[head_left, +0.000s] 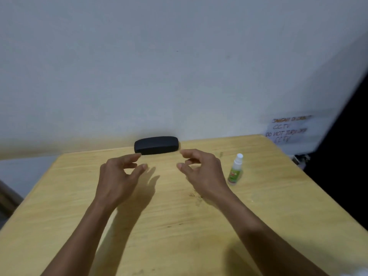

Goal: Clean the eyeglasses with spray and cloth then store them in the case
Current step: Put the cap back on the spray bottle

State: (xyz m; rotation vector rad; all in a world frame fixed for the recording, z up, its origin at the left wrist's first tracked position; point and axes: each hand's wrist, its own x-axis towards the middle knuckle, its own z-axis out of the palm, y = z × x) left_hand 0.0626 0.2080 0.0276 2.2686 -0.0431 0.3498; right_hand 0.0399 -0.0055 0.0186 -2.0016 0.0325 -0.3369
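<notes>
The left hand (117, 176) is stretched out over the wooden bench (179, 226), palm turned inward, fingers loosely curved and spread apart from the thumb. It holds nothing; its forefinger tip lies just beside the near left end of the case (156, 145), and whether it touches cannot be told.

The case is black, closed, and lies at the far edge of the bench against the wall (159, 66). Its long axis runs left to right, square across the line of the reaching arms. It sits straight ahead of both hands, just beyond the fingertips and centred between them, so neither hand is clearly nearer.

The right hand (203, 172) mirrors the left: fingers bent in a loose, open curve, thumb apart, nothing held, its forefinger tip near the right end of the case but apart from it.

Judging from this, both hands are set to take the case by its two ends, most likely to open it.

Further right stands the spray bottle (236, 169), upright with a white cap and green label, untouched. A handwritten paper notice (288, 128) is on the wall beyond it. Neither glasses nor cloth can be seen.
</notes>
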